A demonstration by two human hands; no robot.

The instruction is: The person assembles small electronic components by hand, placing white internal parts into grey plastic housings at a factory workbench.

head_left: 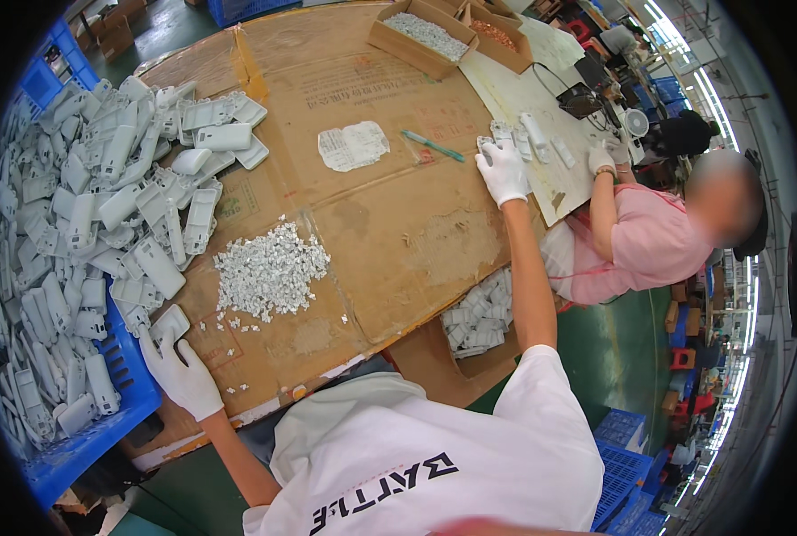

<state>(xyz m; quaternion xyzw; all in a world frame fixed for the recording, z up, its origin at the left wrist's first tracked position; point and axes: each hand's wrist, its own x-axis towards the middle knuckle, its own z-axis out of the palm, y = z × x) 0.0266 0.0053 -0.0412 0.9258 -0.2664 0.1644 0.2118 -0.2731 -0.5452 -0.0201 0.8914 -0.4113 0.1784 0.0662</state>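
My left hand [184, 377], in a white glove, is closed round the near end of a white plastic housing shell [171, 322] at the edge of the blue crate. Beside it lies a heap of small white-and-silver parts [271, 270] on the cardboard. My gloved right hand [504, 171] reaches far right, its fingers at a small light-coloured piece by a row of white housings [532, 134]. The fingertips are too small to show whether they grip that piece. A big pile of white plastic shells [117, 196] rises on the left.
Flattened cardboard [354, 241] covers the table. On it lie a crumpled paper [354, 146] and a teal pen [432, 146]. Boxes of small parts [421, 37] stand at the back. Below the table edge sits a carton of white pieces [480, 320]. A co-worker in pink [648, 237] works at right.
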